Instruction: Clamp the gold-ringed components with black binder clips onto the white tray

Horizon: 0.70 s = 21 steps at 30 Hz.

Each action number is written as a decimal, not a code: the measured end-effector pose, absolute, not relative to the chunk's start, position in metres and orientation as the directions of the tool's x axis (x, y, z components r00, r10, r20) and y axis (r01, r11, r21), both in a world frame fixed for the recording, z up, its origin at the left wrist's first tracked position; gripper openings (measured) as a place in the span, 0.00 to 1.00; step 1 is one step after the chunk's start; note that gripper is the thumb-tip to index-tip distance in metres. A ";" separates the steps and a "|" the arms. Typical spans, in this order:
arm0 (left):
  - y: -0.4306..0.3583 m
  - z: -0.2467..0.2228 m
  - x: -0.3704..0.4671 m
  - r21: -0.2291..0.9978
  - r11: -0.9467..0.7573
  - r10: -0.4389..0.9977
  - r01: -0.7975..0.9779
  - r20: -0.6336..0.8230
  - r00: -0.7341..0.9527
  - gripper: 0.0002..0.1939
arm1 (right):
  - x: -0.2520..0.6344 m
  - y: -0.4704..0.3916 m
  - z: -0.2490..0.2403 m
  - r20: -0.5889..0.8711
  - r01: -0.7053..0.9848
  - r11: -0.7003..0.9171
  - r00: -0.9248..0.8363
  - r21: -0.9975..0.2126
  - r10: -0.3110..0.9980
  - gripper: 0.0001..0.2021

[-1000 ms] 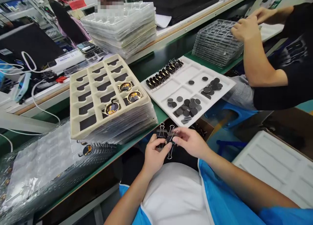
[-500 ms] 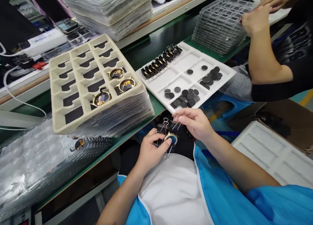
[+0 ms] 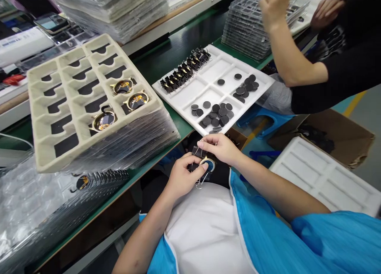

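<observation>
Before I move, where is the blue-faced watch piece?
In the head view, the blue-faced watch piece is just below centre, held in the left hand, with the right hand just above and right of it.

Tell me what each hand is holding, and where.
Left hand: watch case, thumb on its blue centre. Right hand: binder clip, by a wire handle.

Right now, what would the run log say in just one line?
left hand: holding gold-rimmed round piece | right hand: pinching binder clip | ahead: white tray, black discs | beside it: cream tray
</observation>
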<state>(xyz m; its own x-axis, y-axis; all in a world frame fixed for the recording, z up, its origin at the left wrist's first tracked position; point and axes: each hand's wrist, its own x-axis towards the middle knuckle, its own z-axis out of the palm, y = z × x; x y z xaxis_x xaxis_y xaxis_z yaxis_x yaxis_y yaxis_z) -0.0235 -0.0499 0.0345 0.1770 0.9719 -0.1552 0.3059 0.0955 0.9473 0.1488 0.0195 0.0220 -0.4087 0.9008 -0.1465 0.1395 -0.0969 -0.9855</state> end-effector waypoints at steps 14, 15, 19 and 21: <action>-0.057 0.066 -0.018 0.996 0.084 0.991 0.016 -0.085 0.101 0.10 | 0.191 0.021 0.054 0.050 0.324 0.079 -0.100 -0.943 0.994 0.28; -0.058 0.067 -0.019 0.996 0.085 0.994 -0.019 -0.084 0.067 0.10 | 0.204 0.022 0.051 0.033 0.399 0.060 -0.074 -0.915 0.997 0.27; -0.059 0.071 -0.021 0.986 0.131 0.991 -0.101 -0.133 -0.019 0.11 | 0.249 0.026 0.017 -0.112 0.711 -0.100 0.029 -0.696 0.993 0.26; -0.057 0.072 -0.020 0.978 0.158 0.985 -0.134 -0.165 -0.045 0.12 | 0.256 0.023 0.003 -0.086 0.795 -0.086 0.043 -0.600 0.995 0.27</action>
<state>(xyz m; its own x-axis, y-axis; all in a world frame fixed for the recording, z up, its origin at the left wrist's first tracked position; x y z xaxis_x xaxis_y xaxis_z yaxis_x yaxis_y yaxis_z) -0.0196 -0.0569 0.0717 -0.0449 0.9853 -0.1651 -0.1336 0.1579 0.9784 0.2556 0.0231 0.0034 0.0427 0.9954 -0.0856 0.7953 -0.0857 -0.6002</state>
